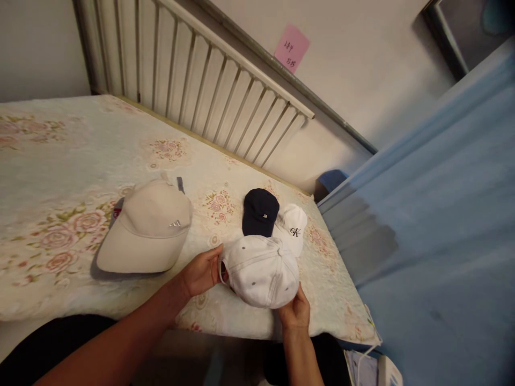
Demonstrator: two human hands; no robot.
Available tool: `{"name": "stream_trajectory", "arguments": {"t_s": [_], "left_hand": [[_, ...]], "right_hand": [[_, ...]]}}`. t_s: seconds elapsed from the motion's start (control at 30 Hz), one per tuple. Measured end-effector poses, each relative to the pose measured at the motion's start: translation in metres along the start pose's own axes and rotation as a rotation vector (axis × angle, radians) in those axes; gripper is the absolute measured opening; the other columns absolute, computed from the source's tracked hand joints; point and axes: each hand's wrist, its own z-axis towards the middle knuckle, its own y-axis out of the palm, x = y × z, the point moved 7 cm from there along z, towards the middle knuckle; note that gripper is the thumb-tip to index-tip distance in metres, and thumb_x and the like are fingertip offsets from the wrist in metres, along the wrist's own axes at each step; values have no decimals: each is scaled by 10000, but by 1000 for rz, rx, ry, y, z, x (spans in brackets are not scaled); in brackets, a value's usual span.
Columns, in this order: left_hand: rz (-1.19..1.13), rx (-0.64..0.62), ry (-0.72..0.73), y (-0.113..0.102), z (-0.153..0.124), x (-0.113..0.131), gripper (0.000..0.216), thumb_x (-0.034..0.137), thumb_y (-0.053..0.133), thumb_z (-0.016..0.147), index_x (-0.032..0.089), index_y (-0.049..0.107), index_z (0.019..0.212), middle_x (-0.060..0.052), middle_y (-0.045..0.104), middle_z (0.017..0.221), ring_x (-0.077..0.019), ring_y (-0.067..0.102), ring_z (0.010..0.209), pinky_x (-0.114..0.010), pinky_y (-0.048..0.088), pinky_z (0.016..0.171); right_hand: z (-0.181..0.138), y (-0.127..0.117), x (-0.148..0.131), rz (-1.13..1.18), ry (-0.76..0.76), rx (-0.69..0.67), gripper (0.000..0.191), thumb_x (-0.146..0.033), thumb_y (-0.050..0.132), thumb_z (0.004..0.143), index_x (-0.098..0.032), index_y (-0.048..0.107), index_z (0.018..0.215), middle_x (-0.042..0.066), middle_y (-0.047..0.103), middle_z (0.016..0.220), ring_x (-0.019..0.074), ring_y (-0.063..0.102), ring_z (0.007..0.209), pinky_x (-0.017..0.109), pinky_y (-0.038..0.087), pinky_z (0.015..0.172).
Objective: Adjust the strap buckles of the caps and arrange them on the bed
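Got a white cloth round-crowned baseball cap (263, 276) over the pale floral bedspread (100, 134): left hand (203, 272) pinching its back strap at 9 o'clock, right hand (295, 310) curled under its edge around 4, fingertips hidden. Navy cloth cap (260, 210) sits at 12.

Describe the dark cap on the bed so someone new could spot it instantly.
On the floral sheet, go to the end near the blue curtain. There, the dark cap lies just beyond the white cap held by left hand and right hand, and left of the white CK cap. Its near-black fabric with a small pale emblem sets it apart from both white neighbours.
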Motion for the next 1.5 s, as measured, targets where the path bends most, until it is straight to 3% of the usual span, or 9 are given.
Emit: {"name": "stream_trajectory", "arguments": {"t_s": [0.2, 0.37, 0.7, 0.9, 1.07, 1.37, 1.5], "left_hand": [[12, 34, -13, 1, -4, -1, 328, 315, 459, 917, 118, 665, 1080, -104, 744, 839, -227, 687, 820, -314, 485, 768], [76, 39, -61, 1, -7, -5, 300, 313, 500, 894, 136, 684, 1053, -96, 745, 811, -228, 686, 791, -308, 484, 740], [202, -50, 24, 19, -18, 5, 171, 164, 590, 807, 170, 720, 918, -100, 735, 846, -209, 660, 748, -290, 487, 696], [280, -123, -23, 31, -23, 4, 176, 262, 678, 749, 127, 718, 855, -63, 714, 786, -154, 623, 706, -240, 475, 681], [343, -164, -47, 31, -26, 3, 251, 311, 678, 743, 146, 726, 925, -76, 720, 847, -171, 613, 742, -266, 469, 718], [524, -199, -65, 34, -31, 0, 283, 371, 663, 739, 135, 731, 880, -83, 712, 820, -173, 574, 658, -262, 435, 606], [549, -206, -79, 36, -30, -1, 321, 350, 693, 707, 131, 726, 939, -96, 727, 900, -197, 610, 700, -286, 453, 648]], "right_hand": [[-8, 2, -11, 1, 17, 40, 282, -362, 625, 781, -169, 714, 967, 79, 754, 956, 224, 644, 1069, 459, 374, 1054], [-15, 8, -17, 28, 21, 84, 270, -356, 638, 763, -175, 722, 944, 55, 765, 888, 207, 697, 925, 431, 377, 1057], [-27, 28, -29, 42, 61, 53, 272, -366, 648, 747, -170, 736, 913, 63, 767, 877, 245, 683, 981, 456, 365, 1070], [-32, 37, -29, 8, 101, -44, 279, -371, 694, 715, -176, 740, 910, 56, 765, 903, 246, 693, 944, 450, 367, 1072], [-35, 45, -30, -14, 89, -85, 281, -371, 723, 696, -180, 741, 902, 48, 765, 899, 244, 703, 903, 451, 376, 1068], [-39, 56, -12, -15, 117, -94, 269, -306, 771, 659, -172, 733, 890, 52, 768, 863, 220, 711, 839, 436, 420, 1032], [-42, 65, -8, -31, 109, -123, 285, -247, 783, 635, -155, 725, 898, 65, 765, 852, 225, 703, 885, 418, 453, 1004]]}}
